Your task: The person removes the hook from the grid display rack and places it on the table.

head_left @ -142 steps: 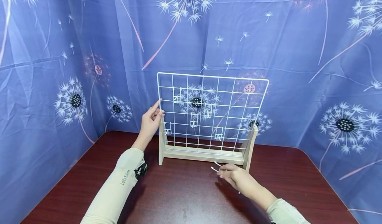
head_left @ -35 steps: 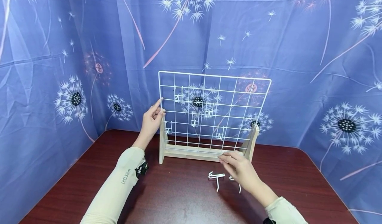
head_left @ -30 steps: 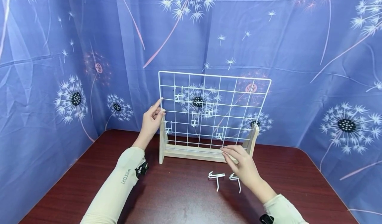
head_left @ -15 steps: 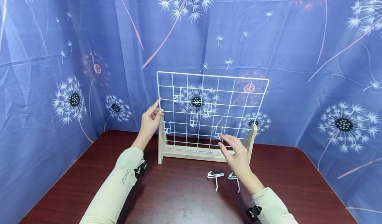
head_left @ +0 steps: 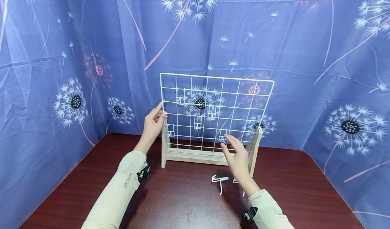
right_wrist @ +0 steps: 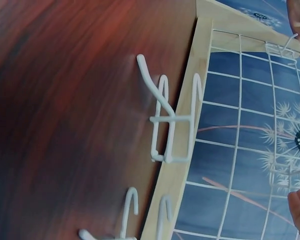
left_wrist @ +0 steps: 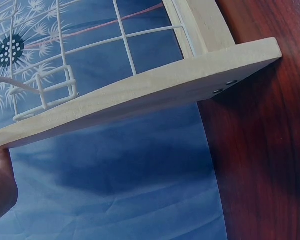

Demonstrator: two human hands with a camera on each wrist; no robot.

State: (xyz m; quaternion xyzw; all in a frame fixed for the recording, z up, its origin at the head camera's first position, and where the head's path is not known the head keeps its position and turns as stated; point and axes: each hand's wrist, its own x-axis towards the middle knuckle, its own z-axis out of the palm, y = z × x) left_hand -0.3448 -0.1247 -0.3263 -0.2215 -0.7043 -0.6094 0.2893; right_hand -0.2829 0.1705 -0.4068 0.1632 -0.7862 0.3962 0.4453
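Observation:
A white wire grid (head_left: 231, 118) stands in a wooden base (head_left: 195, 158), with several white wire hooks hung on it. My left hand (head_left: 153, 122) pinches the grid's left edge by the top of the wooden side post (left_wrist: 140, 82). My right hand (head_left: 238, 156) is at the lower-right hung hook (head_left: 222, 139), thumb and index finger parted on either side of its prong. In the right wrist view, the fingertips (right_wrist: 298, 207) show right beside that hook. Two loose hooks lie on the table before the base: one hook (head_left: 220, 179) in full view, the other hook (head_left: 235, 181) partly hidden behind my right wrist.
Other hung hooks are an upper-left hook (head_left: 180, 100), a lower-left hook (head_left: 171, 133) and two middle ones. The dark red wooden table (head_left: 182, 202) spreads around the stand. A blue dandelion-print cloth (head_left: 292, 53) surrounds the back and sides.
Earlier my right hand held hooks low over the table; two now lie there, let go. That hand has since risen to the lower-right hung hook. My left hand has stayed put.

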